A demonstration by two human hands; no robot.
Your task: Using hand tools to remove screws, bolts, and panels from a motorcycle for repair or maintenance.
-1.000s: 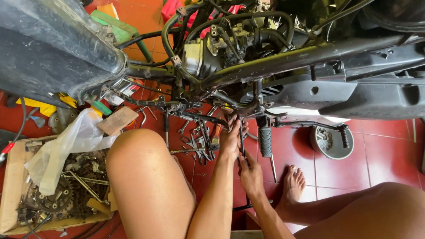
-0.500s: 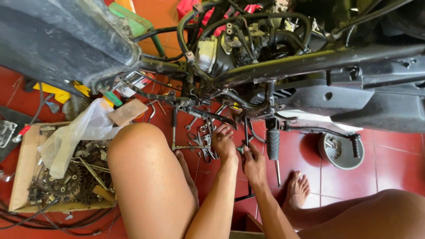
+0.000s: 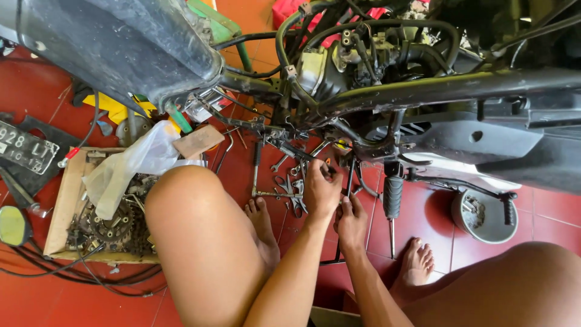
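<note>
I sit low in front of a stripped motorcycle frame [image 3: 423,91] with its engine and black hoses exposed. My left hand [image 3: 321,191] reaches up under the frame, fingers closed around a small part near a spring and a thin dark rod [image 3: 349,175]. My right hand [image 3: 351,224] sits just below and beside it, fingers curled at the rod's lower part. What each hand holds is hidden by the fingers. Loose wrenches and pliers [image 3: 287,184] lie on the red tile floor under the hands. My bare knees and feet frame the spot.
A wooden tray [image 3: 60,206] of sprockets and greasy parts, with a clear plastic bag [image 3: 130,163] on it, lies at the left. A grey bowl [image 3: 484,218] with small parts stands at the right. A black footpeg [image 3: 392,197] hangs beside my hands. Cables trail across the floor.
My view has shifted slightly, so everything sits lower and to the right. Both hands have moved up closer under the frame and drawn together at the rod.
</note>
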